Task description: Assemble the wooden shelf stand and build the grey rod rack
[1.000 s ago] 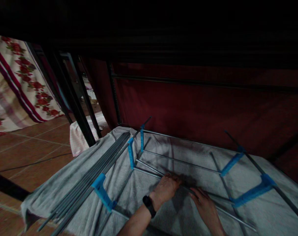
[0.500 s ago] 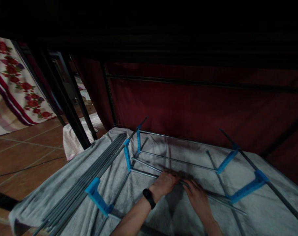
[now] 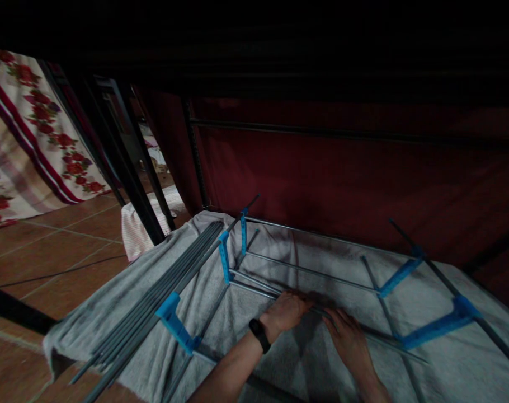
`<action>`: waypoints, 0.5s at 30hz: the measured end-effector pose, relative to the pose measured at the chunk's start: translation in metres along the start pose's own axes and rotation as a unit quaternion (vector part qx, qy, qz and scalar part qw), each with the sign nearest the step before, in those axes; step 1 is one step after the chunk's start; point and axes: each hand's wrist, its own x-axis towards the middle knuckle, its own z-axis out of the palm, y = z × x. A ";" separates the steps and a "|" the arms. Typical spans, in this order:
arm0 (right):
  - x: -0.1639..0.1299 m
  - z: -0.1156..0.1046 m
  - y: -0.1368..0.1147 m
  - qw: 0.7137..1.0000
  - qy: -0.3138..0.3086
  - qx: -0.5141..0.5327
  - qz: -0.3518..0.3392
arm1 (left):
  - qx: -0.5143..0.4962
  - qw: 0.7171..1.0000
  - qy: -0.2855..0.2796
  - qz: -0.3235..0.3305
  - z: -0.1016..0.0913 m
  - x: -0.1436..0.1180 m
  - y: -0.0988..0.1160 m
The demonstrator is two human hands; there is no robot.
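One loose rod (image 3: 254, 281), thin, metal: runs beneath both hands, its left length emerging beyond the left fingers, its right end clear past the right hand. One fixed rod (image 3: 250, 289): just beside it, nearer the wearer on the left side, joined to a blue left bracket (image 3: 224, 257) and a blue right bracket (image 3: 441, 323).

Left hand (image 3: 290, 309), watch (image 3: 259, 336) at wrist: fingers bent over the rods, back uppermost; how tightly it closes cannot be told. Right hand (image 3: 344, 334): fingers side by side, slightly bent, tips at the rods; thumb's hold hidden.

Loose rod, long axis: lengthwise between brackets, slanting from far left to near right, right end projecting beyond the bracket's foot. Cloth (image 3: 460, 366), grey: underneath all.
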 end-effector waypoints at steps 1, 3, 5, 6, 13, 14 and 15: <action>0.000 0.000 -0.001 1.000 -0.001 0.004 0.002 | -0.002 1.000 0.002 0.001 0.000 0.000 0.000; 0.001 -0.001 -0.002 1.000 -0.006 0.003 -0.003 | -0.002 1.000 0.003 -0.001 0.000 -0.001 0.000; 0.000 0.000 -0.002 1.000 -0.011 -0.008 -0.009 | 0.003 1.000 0.003 -0.010 0.001 -0.002 0.000; 0.000 0.000 -0.001 1.000 -0.014 -0.016 -0.010 | 0.005 1.000 0.002 -0.013 0.002 -0.003 0.000; -0.003 0.003 0.003 0.997 -0.021 -0.055 -0.050 | 0.001 1.000 0.008 -0.015 0.004 -0.004 0.001; -0.003 0.003 0.003 0.997 -0.021 -0.055 -0.052 | 0.002 1.000 0.008 -0.018 0.004 -0.004 0.001; -0.003 0.003 0.004 0.997 -0.020 -0.052 -0.049 | 0.001 1.000 0.004 -0.021 0.003 -0.004 0.001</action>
